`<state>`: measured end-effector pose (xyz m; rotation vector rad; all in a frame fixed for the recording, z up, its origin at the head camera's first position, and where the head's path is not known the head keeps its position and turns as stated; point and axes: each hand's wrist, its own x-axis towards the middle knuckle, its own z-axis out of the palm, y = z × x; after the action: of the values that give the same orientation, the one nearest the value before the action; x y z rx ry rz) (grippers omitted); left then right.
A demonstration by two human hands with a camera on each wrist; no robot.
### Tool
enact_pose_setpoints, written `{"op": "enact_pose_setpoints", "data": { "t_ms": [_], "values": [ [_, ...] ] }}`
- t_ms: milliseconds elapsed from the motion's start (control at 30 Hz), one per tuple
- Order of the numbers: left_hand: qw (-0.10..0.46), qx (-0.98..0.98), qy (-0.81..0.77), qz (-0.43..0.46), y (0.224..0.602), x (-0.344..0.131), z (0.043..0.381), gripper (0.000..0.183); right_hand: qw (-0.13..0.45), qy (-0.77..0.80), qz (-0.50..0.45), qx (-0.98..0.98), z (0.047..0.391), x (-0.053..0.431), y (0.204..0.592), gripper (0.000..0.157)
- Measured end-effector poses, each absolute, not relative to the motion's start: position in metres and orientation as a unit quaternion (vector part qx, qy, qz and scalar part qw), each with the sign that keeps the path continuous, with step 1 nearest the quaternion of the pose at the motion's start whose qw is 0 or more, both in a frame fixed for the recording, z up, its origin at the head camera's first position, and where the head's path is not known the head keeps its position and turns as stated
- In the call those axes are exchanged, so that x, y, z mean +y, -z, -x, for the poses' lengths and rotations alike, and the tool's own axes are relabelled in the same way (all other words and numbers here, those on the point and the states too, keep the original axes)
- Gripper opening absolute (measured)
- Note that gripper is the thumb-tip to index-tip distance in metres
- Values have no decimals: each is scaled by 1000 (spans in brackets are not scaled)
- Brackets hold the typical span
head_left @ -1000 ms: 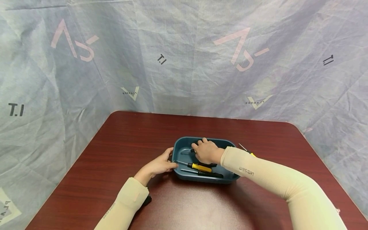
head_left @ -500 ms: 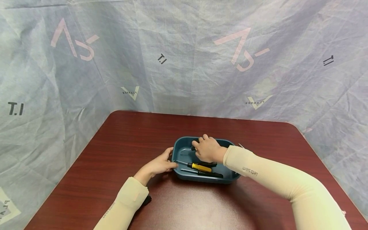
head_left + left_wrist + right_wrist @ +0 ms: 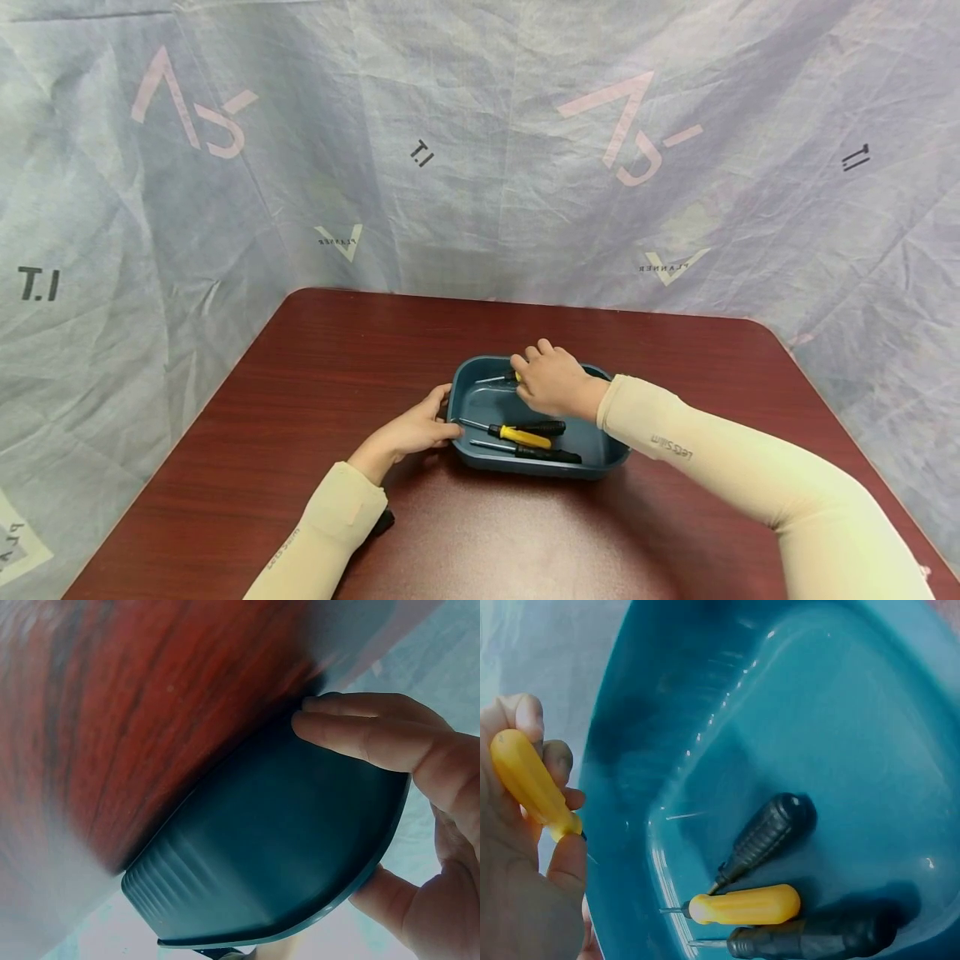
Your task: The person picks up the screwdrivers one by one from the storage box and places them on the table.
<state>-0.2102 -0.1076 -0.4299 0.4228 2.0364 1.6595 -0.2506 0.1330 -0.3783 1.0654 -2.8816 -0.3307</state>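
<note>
A blue rectangular tray [image 3: 525, 469] sits on the table. My left hand [image 3: 416, 427] grips its left end, thumb at the rim and fingers along the outer wall [image 3: 262, 832]. Over the tray's back part, my right hand [image 3: 553, 379] holds a yellow-handled screwdriver [image 3: 529, 780] by the handle, its thin shank pointing left in the head view. Inside lie another yellow-handled screwdriver [image 3: 750, 905] and two black-handled ones, one ribbed [image 3: 769, 836] and one nearer the front wall [image 3: 817, 935]. Their shanks point left in the head view.
The dark red wooden table [image 3: 360, 350] extends around the tray, and a printed grey cloth [image 3: 480, 167] hangs behind it. Something black [image 3: 384, 522] lies partly hidden beside my left forearm. My right sleeve [image 3: 675, 425] covers part of the tray's right side.
My right hand has risen slightly and shifted right with the screwdriver. The screwdriver seen earlier on the table right of the tray is now hidden from view. My left hand keeps its place.
</note>
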Motion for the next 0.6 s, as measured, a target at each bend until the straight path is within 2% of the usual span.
{"op": "enact_pose_setpoints", "data": {
  "t_ms": [200,600],
  "values": [
    [237,744,-606,-151,431,-107,210,74,56,109,-349,-929,249,140,372,19],
    [239,736,-613,-160,433,-106,211,73,81,88,-350,-929,250,157,363,14]
  ]
}}
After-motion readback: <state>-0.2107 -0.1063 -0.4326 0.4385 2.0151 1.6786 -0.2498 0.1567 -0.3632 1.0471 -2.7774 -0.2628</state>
